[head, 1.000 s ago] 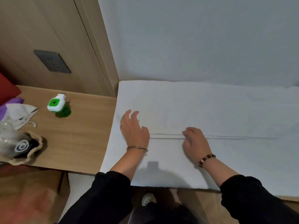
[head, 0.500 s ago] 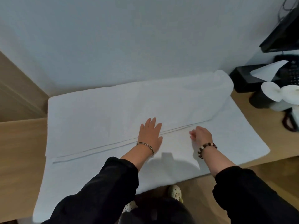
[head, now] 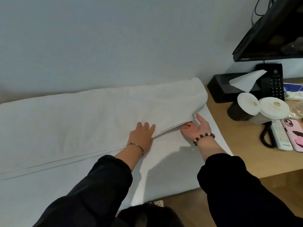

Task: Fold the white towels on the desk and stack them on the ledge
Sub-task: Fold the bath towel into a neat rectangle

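White towel (head: 78, 122): spread over most of the desk (head: 242, 154), far edge against the wall, near edge hanging past the desk front. Upper layer folded forward; its hem runs left to right across the middle, and the right end bulges in a loose roll.
Bare wood strip between the towel's right edge and the clutter; open floor below the front edge.
Black monitor (head: 270, 31), upper right, tilted.
Black tissue box (head: 227, 90), one tissue standing up; black telephone (head: 274, 82) just behind it.
Left hand (head: 141, 136): palm down, fingers straight, pressing on the hem.
Right hand (head: 196, 128): palm up, fingers slid beneath the folded layer and hidden; cannot tell whether it pinches the cloth.
Two lidded cups (head: 260, 107), gold emblem on each white lid.
Pink phone case (head: 293, 136) at the right margin
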